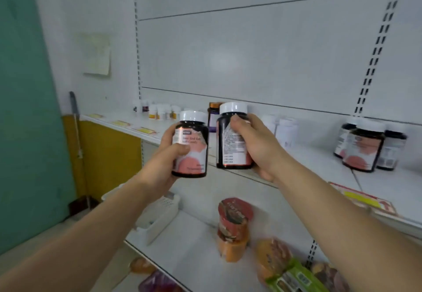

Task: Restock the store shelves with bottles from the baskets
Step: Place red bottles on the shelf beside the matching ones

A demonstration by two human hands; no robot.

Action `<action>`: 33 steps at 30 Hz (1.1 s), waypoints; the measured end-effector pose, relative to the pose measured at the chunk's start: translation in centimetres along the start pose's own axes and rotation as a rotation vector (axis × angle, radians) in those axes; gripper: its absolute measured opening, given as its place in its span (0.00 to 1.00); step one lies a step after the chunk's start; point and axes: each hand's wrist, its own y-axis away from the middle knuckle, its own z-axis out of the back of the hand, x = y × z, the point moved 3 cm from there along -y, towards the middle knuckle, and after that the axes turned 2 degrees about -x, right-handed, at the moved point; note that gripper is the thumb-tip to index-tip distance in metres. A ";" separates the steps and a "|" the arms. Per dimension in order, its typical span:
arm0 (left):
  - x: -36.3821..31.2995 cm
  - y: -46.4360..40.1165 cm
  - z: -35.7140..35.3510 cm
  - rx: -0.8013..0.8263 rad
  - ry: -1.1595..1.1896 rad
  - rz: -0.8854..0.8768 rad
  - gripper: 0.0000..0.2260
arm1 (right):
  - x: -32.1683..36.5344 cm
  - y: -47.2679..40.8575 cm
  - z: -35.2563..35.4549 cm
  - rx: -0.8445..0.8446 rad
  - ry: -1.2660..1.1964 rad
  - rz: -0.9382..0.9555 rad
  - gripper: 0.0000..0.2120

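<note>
While both of your hands are loaded, neither is free to catch a slip. Your left hand (167, 154) is wrapped round a dark bottle (190, 145) with a white cap and pink label, thumb across the front and fingers behind it. Your right hand (253, 145) clasps a second dark bottle (233, 136) of the same kind, printed back panel towards you, thumb high near the shoulder. Both bottles are in the air in front of the upper shelf (319, 161), the two nearly side by side, not yet set down.

Likely trouble starts with placement. A cluster of matching bottles (365, 145) stands at about 3 o'clock from your right hand; if you reach there, the bottle base or your knuckles could knock the front one over the shelf edge. At 12 o'clock, just behind your right-hand bottle, stands a purple-labelled bottle (213, 118), with white bottles (285, 129) at 2 o'clock behind your hand; push in too deep and you may topple them.

Your right-hand bottle faces backwards, so it needs turning, and doing that one-handed risks a loosened hold. A drop would land on the snack packets (233, 227) on the lower shelf at 6 o'clock. Set one bottle down first.
</note>
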 end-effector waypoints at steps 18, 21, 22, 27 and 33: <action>4.4 -3.7 26.2 -0.315 -0.221 0.206 0.19 | -17.2 -10.2 -20.7 0.187 0.061 -0.276 0.10; 6.8 -4.9 28.4 -0.343 -0.229 0.242 0.21 | -20.9 -12.0 -21.1 0.202 0.111 -0.284 0.11; 7.6 -5.4 28.9 -0.354 -0.232 0.255 0.23 | -22.2 -12.6 -21.3 0.205 0.133 -0.289 0.12; 11.5 -8.4 31.5 -0.384 -0.295 0.300 0.25 | -27.8 -15.9 -21.8 0.223 0.191 -0.326 0.12; 15.3 -12.4 35.3 -0.325 -0.401 0.402 0.27 | -32.3 -18.8 -22.6 0.183 0.232 -0.396 0.15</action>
